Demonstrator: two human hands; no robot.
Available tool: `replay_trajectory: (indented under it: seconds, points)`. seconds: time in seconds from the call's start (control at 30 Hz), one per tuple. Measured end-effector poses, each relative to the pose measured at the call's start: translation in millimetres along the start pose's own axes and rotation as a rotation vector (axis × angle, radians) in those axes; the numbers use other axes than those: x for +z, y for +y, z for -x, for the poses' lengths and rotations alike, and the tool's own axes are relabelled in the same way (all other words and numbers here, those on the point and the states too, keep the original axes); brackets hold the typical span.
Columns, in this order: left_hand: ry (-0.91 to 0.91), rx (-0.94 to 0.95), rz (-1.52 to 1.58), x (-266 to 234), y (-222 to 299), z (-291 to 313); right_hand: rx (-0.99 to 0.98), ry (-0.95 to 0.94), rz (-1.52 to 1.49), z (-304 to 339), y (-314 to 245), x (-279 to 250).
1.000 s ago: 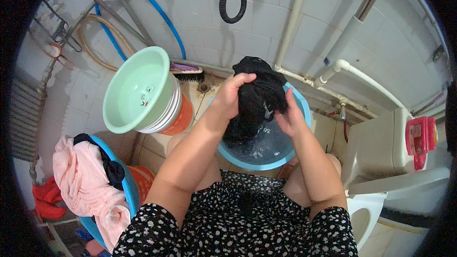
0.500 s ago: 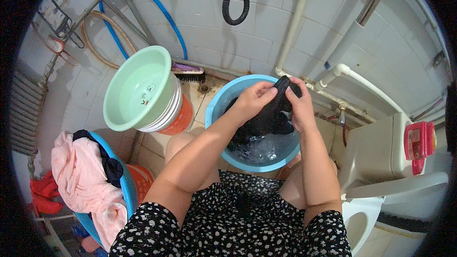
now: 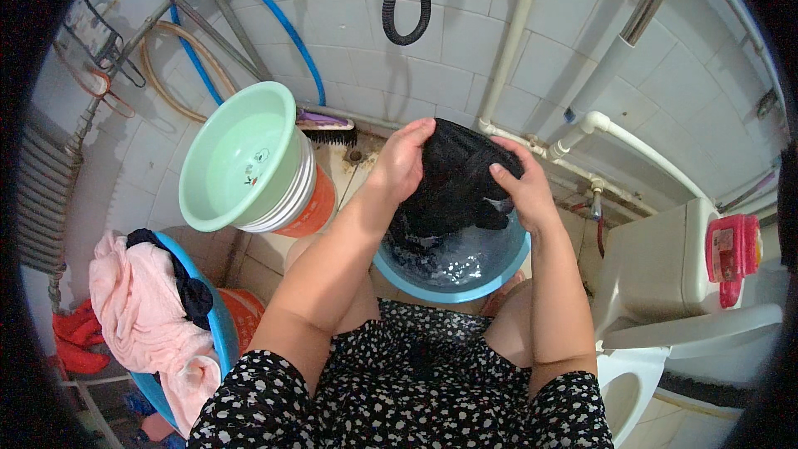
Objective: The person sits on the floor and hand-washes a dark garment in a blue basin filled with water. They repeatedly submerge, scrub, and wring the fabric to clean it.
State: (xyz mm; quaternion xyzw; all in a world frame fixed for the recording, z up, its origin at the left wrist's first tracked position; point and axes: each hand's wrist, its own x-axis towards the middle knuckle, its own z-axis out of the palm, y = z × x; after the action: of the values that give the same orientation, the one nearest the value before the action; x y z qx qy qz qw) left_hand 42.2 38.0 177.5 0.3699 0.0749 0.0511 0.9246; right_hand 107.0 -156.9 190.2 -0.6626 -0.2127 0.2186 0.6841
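A black garment is stretched between my two hands over a light blue basin. My left hand grips its upper left edge, and my right hand pinches its upper right edge with the thumb on top. The lower part of the cloth hangs down into the water in the basin. What kind of garment it is, I cannot tell.
To the left, a green basin sits on a white and orange bucket, beside a purple brush. Pink cloth and dark cloth spill over a blue tub at lower left. A toilet stands to the right.
My hands have moved apart, the left one to the left. The black cloth, bunched between my fingers before, is now spread wide and lifted over the basin's far rim.
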Motion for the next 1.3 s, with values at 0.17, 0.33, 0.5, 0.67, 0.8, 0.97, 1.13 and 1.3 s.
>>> replay_trajectory:
  seconds: [0.17,0.33,0.5,0.67,0.8,0.97,1.13,1.3]
  points:
    - [0.035,-0.09,-0.006,-11,-4,-3,0.163,0.012,-0.181,1,3,9]
    - [0.072,0.125,-0.651,14,1,13,0.186,0.078,-0.343,0,-1,9]
    - [-0.122,0.349,-1.27,2,-20,12,0.142,-0.032,-0.223,3,1,12]
    - [0.05,0.382,-1.011,1,-6,6,0.156,0.036,-0.215,1,-6,1]
    - [0.224,0.446,-0.59,2,24,12,0.145,0.063,-0.146,-2,-2,-18]
    - [0.2,0.477,-0.053,3,57,20,0.088,-0.143,0.294,0,6,-34]
    - [0.11,0.677,-0.846,-31,59,21,0.047,-0.384,0.765,7,15,-30]
    - [0.091,0.739,-0.952,-45,50,15,0.175,-0.489,1.046,11,34,-9]
